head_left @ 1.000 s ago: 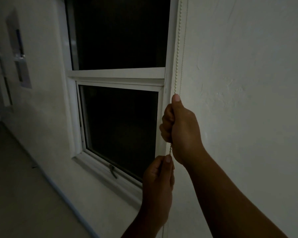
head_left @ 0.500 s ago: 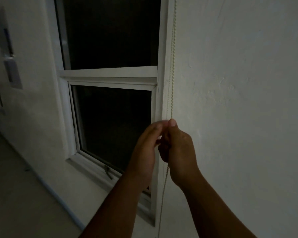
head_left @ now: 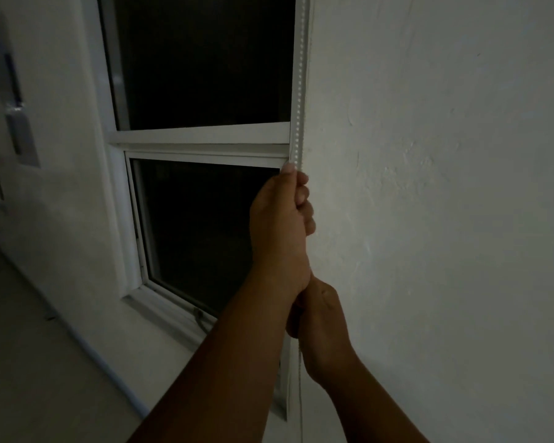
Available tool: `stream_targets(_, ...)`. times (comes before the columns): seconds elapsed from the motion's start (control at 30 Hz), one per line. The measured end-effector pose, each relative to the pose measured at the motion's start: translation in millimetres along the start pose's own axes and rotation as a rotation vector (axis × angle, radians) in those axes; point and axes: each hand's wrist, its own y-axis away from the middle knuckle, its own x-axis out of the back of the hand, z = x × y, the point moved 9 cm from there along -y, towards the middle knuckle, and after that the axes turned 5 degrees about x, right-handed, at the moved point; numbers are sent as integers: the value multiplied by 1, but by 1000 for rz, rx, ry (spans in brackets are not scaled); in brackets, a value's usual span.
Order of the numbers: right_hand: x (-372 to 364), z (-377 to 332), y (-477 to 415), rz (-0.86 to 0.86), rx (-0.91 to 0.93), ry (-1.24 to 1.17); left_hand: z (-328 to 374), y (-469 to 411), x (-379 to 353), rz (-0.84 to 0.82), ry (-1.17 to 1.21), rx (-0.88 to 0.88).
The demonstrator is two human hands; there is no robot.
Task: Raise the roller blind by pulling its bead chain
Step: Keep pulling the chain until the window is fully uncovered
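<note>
Risen above right hand [head_left: 320, 327], left hand [head_left: 282, 219] grips bead chain [head_left: 299, 91] beside window frame [head_left: 199, 132].

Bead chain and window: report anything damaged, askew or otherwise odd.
Nothing stands out. The bead chain runs straight down the window frame; the left hand grips it above the right hand. The panes look dark and unbroken.

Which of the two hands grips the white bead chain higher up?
The left hand, closed on the white bead chain beside the lower window pane; the right hand grips below it.
</note>
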Motion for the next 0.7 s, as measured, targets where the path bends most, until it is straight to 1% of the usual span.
stream_targets(0.1, -3, 4, -5, -55, -57, 72, 0, 1, 11, 111, 53, -35)
stream_targets(0.17, 1, -1, -6, -102, -73, 153, 2, 1, 15, 145, 57, -50)
stream_targets(0.27, 8, -18, -6, -125, -51, 122, 6, 3, 15, 145, 54, -84)
stream_targets(0.37, 15, -32, -8, -82, -47, 124, 4, 7, 13, 119, 60, -98)
stream_targets(0.5, 25, -61, -24, -13, 32, -7, -9, 14, 13, 94, 25, -70)
stream_targets(0.6, 27, -82, -36, -22, 69, -44, -19, 20, 17, 105, -42, -54)
stream_targets(0.7, 26, -103, -50, -31, 99, -65, -27, 26, 18, 111, -35, -34)
